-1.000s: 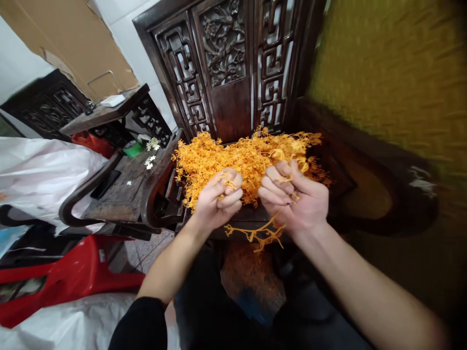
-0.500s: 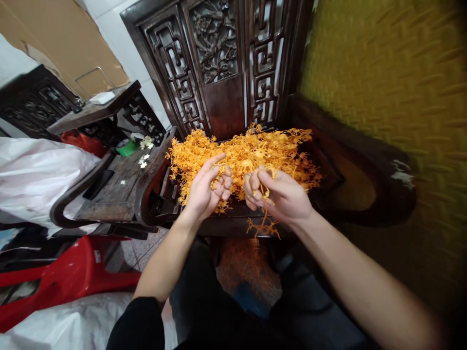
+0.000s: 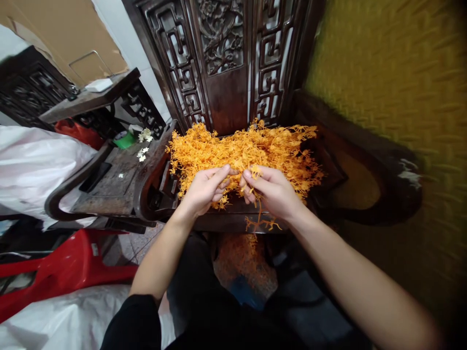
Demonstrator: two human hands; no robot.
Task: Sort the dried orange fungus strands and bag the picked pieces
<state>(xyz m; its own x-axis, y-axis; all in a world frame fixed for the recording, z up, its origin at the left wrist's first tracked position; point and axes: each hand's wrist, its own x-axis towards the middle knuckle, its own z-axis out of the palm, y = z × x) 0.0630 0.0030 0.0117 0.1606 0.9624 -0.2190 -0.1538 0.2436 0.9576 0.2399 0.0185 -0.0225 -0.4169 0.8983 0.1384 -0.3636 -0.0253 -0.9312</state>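
Both hands are meeting just in front of an orange heap (image 3: 207,150), their fingertips almost touching; whether they are making contact is hard to tell. The left hand (image 3: 205,189) is reaching in from the left with its back partly turned up, its thumb stretching along the curled fingers and pointing toward the other hand; whether its fingertips are gripping anything, one cannot tell. The right hand (image 3: 275,192) is closing thumb and forefinger on an orange sprig (image 3: 260,225), its remaining fingers curling beneath. The sprig's stem is hanging below this hand, its forked lower end spreading before the front edge of the seat. Both forearms are slanting inward and forward, a black sleeve (image 3: 133,323) covering the upper left arm. The heap is lying on the seat of a dark chair (image 3: 228,99), its mass spreading across the seat before the carved back. Among the containers, a white sack (image 3: 40,167) is bulging at far left and another white sack (image 3: 69,316) is lying below a red stool (image 3: 75,260); their contents are not showing. A red bag (image 3: 79,133) is sitting under the desk (image 3: 83,104).
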